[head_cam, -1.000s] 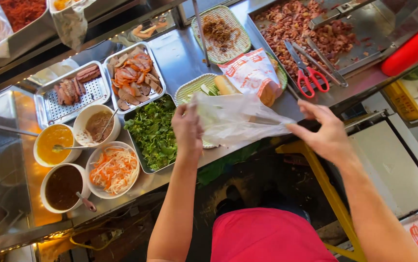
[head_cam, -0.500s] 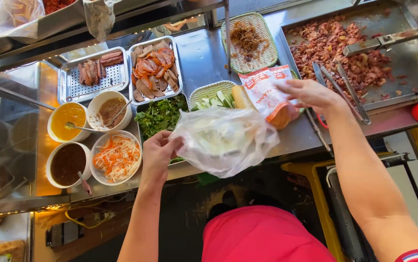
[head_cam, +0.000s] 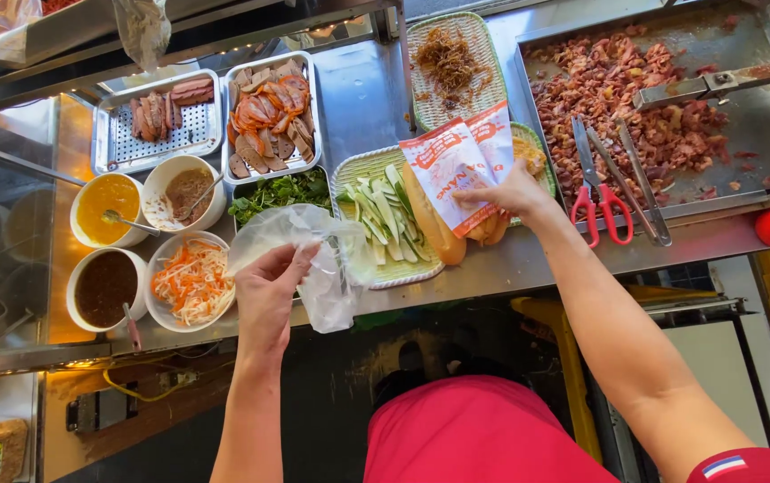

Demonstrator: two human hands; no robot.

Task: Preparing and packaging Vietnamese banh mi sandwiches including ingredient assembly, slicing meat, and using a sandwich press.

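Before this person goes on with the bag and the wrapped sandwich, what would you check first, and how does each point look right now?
1. Plastic bag held: ok, the left hand pinches its edge.
2. Bag mouth open wide enough: cannot tell, the film is crumpled.
3. Wrapped sandwich gripped: ok, the right hand rests on its paper sleeve, fingers around it.
4. Sleeve covers the bread: not ok, the lower end of the loaf sticks out.
5. Path between sandwich and bag: ok, only the tray of cucumber strips lies under it.
6. Scissors out of the way: ok, they lie to the right of the right hand.
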